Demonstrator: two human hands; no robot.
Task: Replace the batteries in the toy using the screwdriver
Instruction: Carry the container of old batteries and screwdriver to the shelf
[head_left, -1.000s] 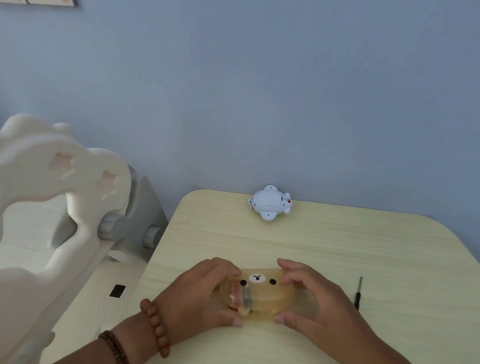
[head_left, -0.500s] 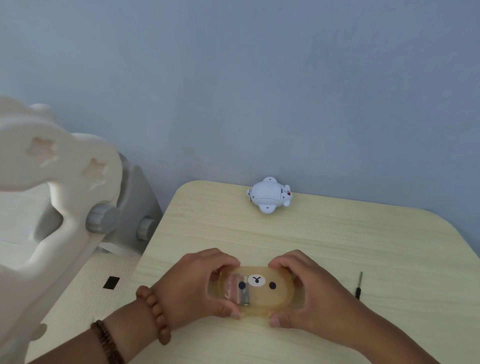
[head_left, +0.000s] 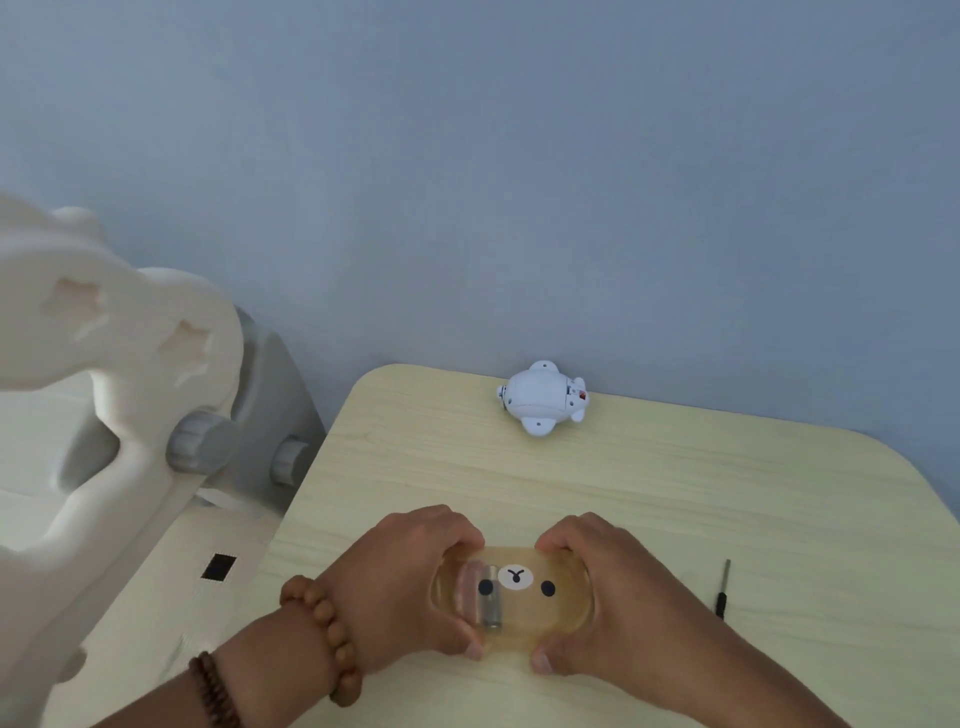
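A translucent amber case with a bear face (head_left: 519, 597) lies near the table's front edge, with batteries (head_left: 480, 600) showing through its left half. My left hand (head_left: 400, 587) grips its left end and my right hand (head_left: 618, 597) grips its right end. A small white toy (head_left: 543, 397) sits far off at the back edge by the wall. A thin black screwdriver (head_left: 723, 590) lies on the table just right of my right hand, untouched.
The light wooden table (head_left: 675, 493) has rounded corners and stands against a blue wall. A white and grey plastic play structure (head_left: 130, 415) stands close on the left, beside the table's left edge.
Both hands closed in more tightly around the case's ends and the case turned level, bear face up. The view shifted slightly; toy and screwdriver stayed put.
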